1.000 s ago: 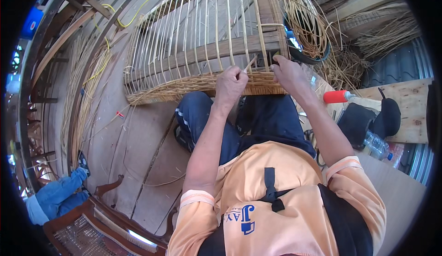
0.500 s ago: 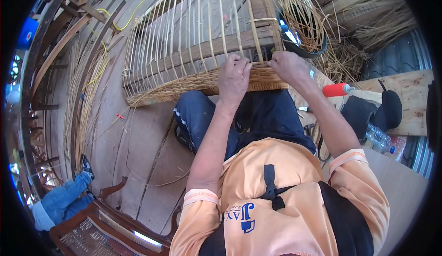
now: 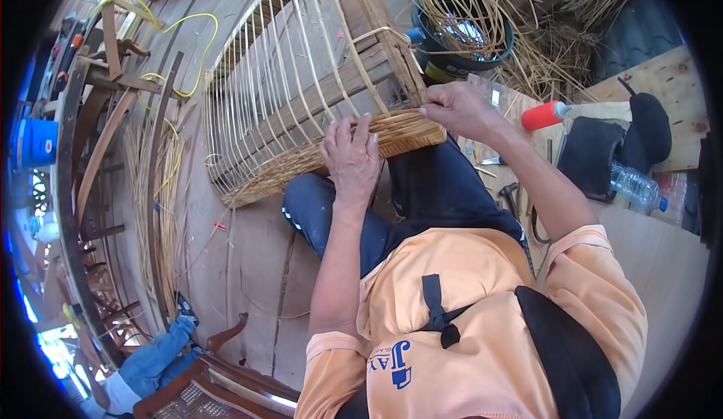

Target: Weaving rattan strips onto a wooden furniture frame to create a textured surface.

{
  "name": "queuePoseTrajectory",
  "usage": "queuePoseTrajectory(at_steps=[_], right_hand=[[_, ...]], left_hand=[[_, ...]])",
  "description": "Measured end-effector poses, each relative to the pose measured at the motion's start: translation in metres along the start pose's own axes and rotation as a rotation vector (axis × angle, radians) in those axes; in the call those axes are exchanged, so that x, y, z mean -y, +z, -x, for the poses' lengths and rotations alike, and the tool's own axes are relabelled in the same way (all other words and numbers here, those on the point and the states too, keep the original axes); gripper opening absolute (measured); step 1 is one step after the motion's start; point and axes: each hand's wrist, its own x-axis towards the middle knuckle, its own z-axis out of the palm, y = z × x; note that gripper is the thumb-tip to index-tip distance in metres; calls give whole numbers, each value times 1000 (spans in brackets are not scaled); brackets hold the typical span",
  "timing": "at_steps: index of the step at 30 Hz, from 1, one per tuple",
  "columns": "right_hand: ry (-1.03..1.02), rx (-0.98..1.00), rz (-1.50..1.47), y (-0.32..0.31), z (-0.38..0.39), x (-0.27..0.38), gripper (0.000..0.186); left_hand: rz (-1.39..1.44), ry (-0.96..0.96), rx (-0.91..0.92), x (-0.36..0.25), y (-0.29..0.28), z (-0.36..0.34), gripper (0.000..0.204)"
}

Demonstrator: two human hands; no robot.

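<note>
A wooden frame [image 3: 367, 31] strung with pale rattan rods [image 3: 305, 57] leans across my knees. Along its near side runs a woven rattan band [image 3: 403, 134]. My left hand [image 3: 351, 161] lies over this band with its fingers stretched and slightly apart, their tips at the rods. At the band's right end, by the frame's corner post, my right hand [image 3: 465, 111] is closed in a pinch. What sits between its thumb and fingers is too small to make out.
Coiled rattan [image 3: 471, 12] fills a dark tub [image 3: 459, 65] beyond my right hand. At right are a red-orange bottle [image 3: 542, 116], a black cap [image 3: 649, 129], a clear plastic bottle [image 3: 634, 185] and a hammer [image 3: 510, 194]. Long canes [image 3: 139, 170] and a yellow cord [image 3: 205, 57] lie left.
My left hand has slid left along the band and its fingers have opened out. The right hand stays pinched at the corner. The frame appears turned and shifted left, and the view has swung.
</note>
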Motion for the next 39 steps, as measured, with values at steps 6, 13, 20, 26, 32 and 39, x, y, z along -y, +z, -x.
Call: queuePoseTrajectory(at_steps=[6,13,20,26,32,39], right_hand=[[-80,134,-453,-8,-1,-23,21],[-216,309,-916,32,-21,-57,17],[-230,433,-1085,49,-19,-51,19],[-324,345,-1070,53,-9,-49,18],[-486,130,-524,25,-3,-35,16],[-548,213,-581,33,-7,-24,23]], left_hand=[[100,-146,-57,-7,-1,-7,21],[118,-240,-241,-7,18,1,27],[374,-482,-263,-18,6,6,30],[368,-506,-351,-35,-1,4,31],[255,-249,-259,-64,-30,-6,24],[390,-273,-228,-69,-36,-8,15]])
